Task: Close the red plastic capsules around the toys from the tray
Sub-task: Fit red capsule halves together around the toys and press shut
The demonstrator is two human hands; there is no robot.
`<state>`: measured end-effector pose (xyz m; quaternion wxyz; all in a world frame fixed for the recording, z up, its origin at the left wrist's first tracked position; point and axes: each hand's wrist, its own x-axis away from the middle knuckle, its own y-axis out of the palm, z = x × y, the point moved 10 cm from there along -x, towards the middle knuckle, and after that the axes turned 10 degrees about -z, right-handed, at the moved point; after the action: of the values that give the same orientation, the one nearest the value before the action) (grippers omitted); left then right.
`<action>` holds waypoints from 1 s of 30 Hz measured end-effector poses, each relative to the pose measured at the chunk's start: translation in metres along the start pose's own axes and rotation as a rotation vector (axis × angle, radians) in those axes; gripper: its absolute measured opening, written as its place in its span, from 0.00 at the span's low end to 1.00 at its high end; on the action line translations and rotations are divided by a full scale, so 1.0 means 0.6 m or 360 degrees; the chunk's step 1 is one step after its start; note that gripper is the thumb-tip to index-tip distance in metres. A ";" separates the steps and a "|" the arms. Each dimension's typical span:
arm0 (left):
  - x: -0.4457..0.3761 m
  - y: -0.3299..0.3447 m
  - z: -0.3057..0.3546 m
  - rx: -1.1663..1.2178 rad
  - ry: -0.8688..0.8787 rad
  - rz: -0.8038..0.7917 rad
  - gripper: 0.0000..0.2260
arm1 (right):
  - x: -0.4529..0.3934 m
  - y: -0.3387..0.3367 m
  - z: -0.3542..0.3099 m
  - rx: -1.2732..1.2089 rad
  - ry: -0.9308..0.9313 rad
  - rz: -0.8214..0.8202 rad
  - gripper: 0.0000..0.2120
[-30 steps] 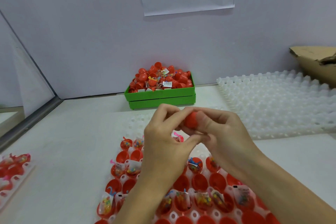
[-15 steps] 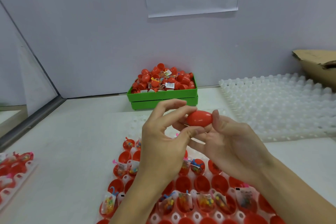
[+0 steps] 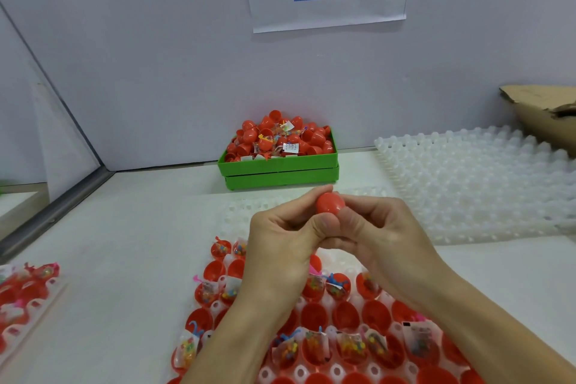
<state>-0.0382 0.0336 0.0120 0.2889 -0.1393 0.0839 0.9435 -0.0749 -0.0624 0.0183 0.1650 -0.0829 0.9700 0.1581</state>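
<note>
A: What do the hands hold?
B: The left hand (image 3: 280,246) and right hand (image 3: 380,234), fingers curled, together pinch one red capsule (image 3: 330,203) above the tray (image 3: 336,371).

A: And the surroundings?
B: Toy-filled capsule halves (image 3: 314,349) sit in the tray at 6 o'clock; a green bin (image 3: 280,170) of capsules stands at 12 o'clock; an empty white tray (image 3: 486,184) lies at 2 o'clock.
</note>
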 end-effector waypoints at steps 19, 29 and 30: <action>-0.001 0.017 0.024 -0.0259 0.0095 -0.0212 0.16 | 0.002 -0.014 0.022 -0.0341 0.0381 0.0083 0.22; 0.001 0.010 0.034 -0.0345 0.0165 -0.0062 0.11 | 0.012 -0.023 0.031 -0.0087 0.0613 0.0065 0.37; 0.000 0.006 0.027 -0.0267 0.0117 -0.0031 0.13 | 0.012 -0.038 0.021 0.0114 0.0554 0.0158 0.36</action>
<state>-0.0437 0.0347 0.0275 0.2821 -0.1984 0.0138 0.9385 -0.0731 -0.0803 -0.0019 -0.0105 -0.0552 0.9918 0.1148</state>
